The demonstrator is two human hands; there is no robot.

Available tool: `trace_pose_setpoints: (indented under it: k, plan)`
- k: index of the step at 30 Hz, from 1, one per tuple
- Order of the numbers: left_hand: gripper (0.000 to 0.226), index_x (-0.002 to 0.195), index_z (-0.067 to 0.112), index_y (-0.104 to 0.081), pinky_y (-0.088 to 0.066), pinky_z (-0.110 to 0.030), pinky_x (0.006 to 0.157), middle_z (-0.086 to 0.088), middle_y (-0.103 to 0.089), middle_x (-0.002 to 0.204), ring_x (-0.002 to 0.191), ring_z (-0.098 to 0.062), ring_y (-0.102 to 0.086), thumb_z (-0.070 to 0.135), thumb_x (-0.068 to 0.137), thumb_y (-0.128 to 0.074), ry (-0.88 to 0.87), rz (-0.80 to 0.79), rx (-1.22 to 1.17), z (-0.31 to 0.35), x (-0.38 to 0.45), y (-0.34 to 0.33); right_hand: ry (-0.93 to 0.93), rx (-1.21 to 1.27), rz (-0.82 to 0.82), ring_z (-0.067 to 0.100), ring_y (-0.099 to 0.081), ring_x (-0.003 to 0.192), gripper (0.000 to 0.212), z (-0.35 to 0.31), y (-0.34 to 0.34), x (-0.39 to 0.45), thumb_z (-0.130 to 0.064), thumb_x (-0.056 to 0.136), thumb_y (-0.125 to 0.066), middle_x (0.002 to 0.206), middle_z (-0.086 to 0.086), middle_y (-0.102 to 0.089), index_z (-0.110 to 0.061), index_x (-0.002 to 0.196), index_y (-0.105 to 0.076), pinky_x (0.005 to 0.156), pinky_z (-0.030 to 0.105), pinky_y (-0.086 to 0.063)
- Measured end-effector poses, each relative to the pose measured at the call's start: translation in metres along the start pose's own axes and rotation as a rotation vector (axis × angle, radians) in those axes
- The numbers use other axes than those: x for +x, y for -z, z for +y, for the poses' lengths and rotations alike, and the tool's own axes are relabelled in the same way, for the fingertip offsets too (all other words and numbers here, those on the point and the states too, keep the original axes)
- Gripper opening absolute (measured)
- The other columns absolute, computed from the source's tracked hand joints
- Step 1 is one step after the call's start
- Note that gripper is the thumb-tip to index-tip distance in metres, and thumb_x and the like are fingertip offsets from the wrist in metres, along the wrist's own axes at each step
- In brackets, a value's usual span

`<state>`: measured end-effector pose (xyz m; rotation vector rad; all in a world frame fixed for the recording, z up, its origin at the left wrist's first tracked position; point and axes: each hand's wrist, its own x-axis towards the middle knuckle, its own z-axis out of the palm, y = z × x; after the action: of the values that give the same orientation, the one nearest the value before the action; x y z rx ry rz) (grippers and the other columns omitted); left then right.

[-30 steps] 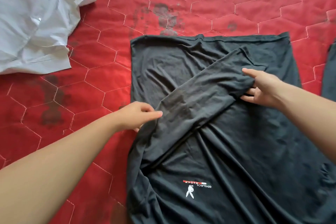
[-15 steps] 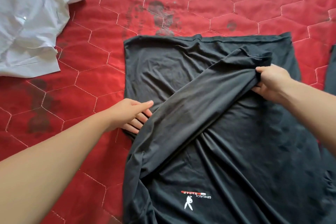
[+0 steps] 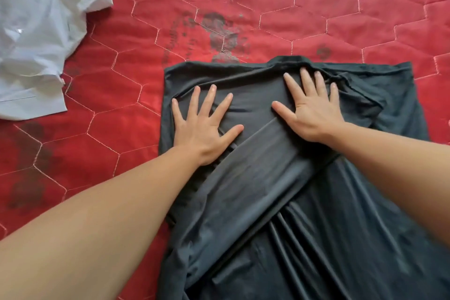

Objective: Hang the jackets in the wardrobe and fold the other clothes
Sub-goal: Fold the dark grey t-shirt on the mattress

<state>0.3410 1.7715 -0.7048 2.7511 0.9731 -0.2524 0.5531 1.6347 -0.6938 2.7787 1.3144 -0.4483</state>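
A: Left hand (image 3: 204,129) lay flat, fingers spread wide, pressing the near-left part of the dark shirt (image 3: 280,202). Right hand (image 3: 314,114) the same, splayed flat up by the far hem. Neither held anything.

B: Where was the shirt?

A: Spread on the red quilted bed (image 3: 316,7), far edge straight, one flap folded diagonally across the middle, running under the right palm. Lower part was creased into long folds.

B: Step?

A: Smoothing the fold, I'd say. To do it well: keep palms flat, sweep outward from the centre toward the edges so wrinkles push out rather than bunch. Fabric looked thin and slippery, so light pressure; a hard drag would likely pull the diagonal flap off line.

B: Anything else?

A: White garment (image 3: 36,39) crumpled at the far left, well apart, not yet folded. The right-hand corner near the hem was bunched; it needed flattening before any further fold.
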Motion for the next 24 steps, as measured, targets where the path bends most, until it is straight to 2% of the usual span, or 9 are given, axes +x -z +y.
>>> trace_pose_setpoints:
  k: [4,7,9,11,13,20,22,24]
  plan:
    - [0.078,0.150,0.049,-0.003,0.009,-0.062,0.114,0.009,0.004,0.164,0.150,-0.019,0.013,0.081,0.079,-0.006,-0.002,0.038,0.009,-0.002,0.000,0.000,0.038,-0.019,0.052,0.025,0.006,0.150,0.078,0.011,-0.001,0.006,-0.079,0.084,-0.019,0.164,0.000,0.002,-0.044,0.152,-0.002,0.118,0.052,0.004]
    - [0.074,0.151,0.045,-0.017,0.005,-0.056,0.117,0.007,-0.008,0.164,0.150,-0.017,-0.001,0.075,0.083,-0.018,-0.047,0.153,-0.145,-0.002,0.000,0.003,0.045,-0.038,0.079,0.026,0.004,0.150,0.080,0.011,-0.002,0.005,-0.080,0.082,-0.017,0.164,0.001,0.000,-0.043,0.152,-0.004,0.118,0.052,0.003]
    - [0.069,0.150,0.044,-0.024,0.003,-0.053,0.117,0.005,-0.013,0.163,0.150,-0.018,-0.006,0.070,0.086,-0.025,-0.011,0.209,-0.223,-0.011,0.013,0.009,0.044,-0.040,0.091,0.026,0.003,0.150,0.083,0.010,-0.004,0.006,-0.080,0.079,-0.014,0.164,0.001,-0.001,-0.042,0.152,-0.005,0.118,0.052,0.002]
    - [0.066,0.151,0.045,-0.017,0.005,-0.051,0.118,0.005,-0.009,0.164,0.150,-0.018,-0.001,0.069,0.090,-0.024,0.075,0.133,-0.170,-0.022,0.030,0.012,0.038,-0.051,0.108,0.025,0.001,0.150,0.083,0.010,-0.006,0.004,-0.080,0.079,-0.013,0.164,0.001,-0.003,-0.042,0.152,-0.007,0.118,0.051,0.001]
    - [0.068,0.152,0.045,-0.011,0.008,-0.051,0.118,0.004,-0.003,0.164,0.150,-0.019,0.005,0.072,0.090,-0.022,0.089,0.067,-0.071,-0.030,0.041,0.012,0.037,-0.059,0.131,0.025,0.000,0.150,0.083,0.009,-0.007,0.003,-0.080,0.079,-0.012,0.164,0.001,-0.005,-0.042,0.152,-0.009,0.118,0.051,-0.001]
    - [0.063,0.152,0.043,-0.014,0.006,-0.052,0.119,0.004,-0.005,0.164,0.150,-0.019,0.003,0.066,0.094,-0.021,-0.018,0.091,-0.045,-0.035,0.047,0.018,0.045,-0.073,0.177,0.025,-0.004,0.150,0.082,0.014,-0.009,0.008,-0.081,0.080,-0.015,0.163,0.002,-0.009,-0.041,0.151,-0.013,0.118,0.050,-0.003]
    - [0.057,0.151,0.040,-0.023,0.002,-0.052,0.119,0.003,-0.015,0.163,0.150,-0.019,-0.004,0.058,0.097,-0.027,-0.115,0.142,-0.135,-0.030,0.029,0.019,0.054,-0.082,0.168,0.026,-0.004,0.150,0.083,0.016,-0.007,0.012,-0.082,0.079,-0.013,0.163,0.002,-0.008,-0.041,0.152,-0.013,0.118,0.051,-0.003]
    - [0.053,0.147,0.034,-0.038,-0.008,-0.050,0.118,0.002,-0.031,0.157,0.148,-0.020,-0.019,0.048,0.096,-0.036,-0.182,0.213,-0.243,-0.029,-0.006,0.019,0.045,-0.088,0.112,0.027,-0.002,0.150,0.087,0.018,-0.002,0.015,-0.083,0.077,-0.010,0.164,0.003,-0.006,-0.039,0.152,-0.010,0.118,0.053,-0.002]
